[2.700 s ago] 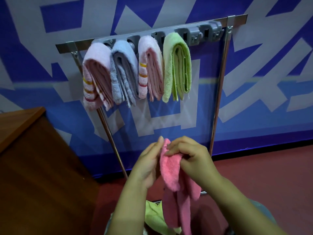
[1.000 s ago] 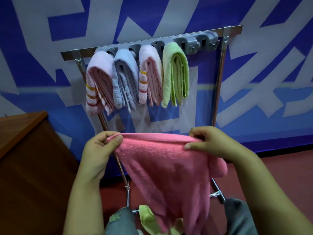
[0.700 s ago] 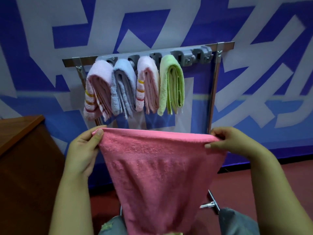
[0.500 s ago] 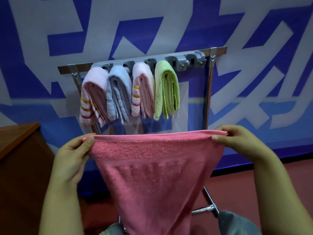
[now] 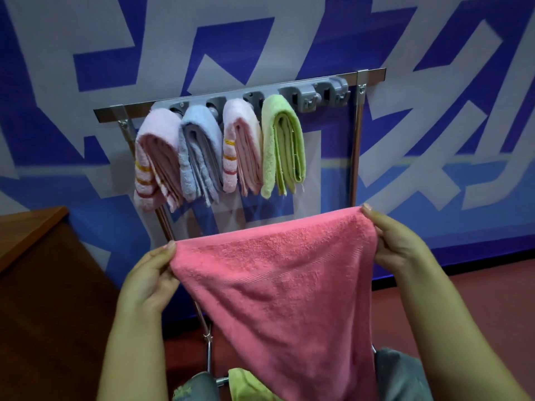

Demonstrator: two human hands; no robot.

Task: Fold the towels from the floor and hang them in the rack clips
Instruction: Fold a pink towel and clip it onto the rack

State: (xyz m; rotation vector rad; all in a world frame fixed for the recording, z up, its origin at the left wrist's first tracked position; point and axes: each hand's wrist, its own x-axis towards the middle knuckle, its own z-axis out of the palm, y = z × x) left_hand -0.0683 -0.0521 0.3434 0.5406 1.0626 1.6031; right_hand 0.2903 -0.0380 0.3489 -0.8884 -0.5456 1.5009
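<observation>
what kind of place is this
Hard to say; probably an indoor room set up for a towel chore: a metal rack with clips holding folded towels, a blue-and-white patterned wall, a red floor.

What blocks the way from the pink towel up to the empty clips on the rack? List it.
Nothing visible does. The pink towel hangs spread between the left hand and right hand, below the rack. The two empty clips sit at the rack's right end, beside the green towel, with open space beneath them.
</observation>
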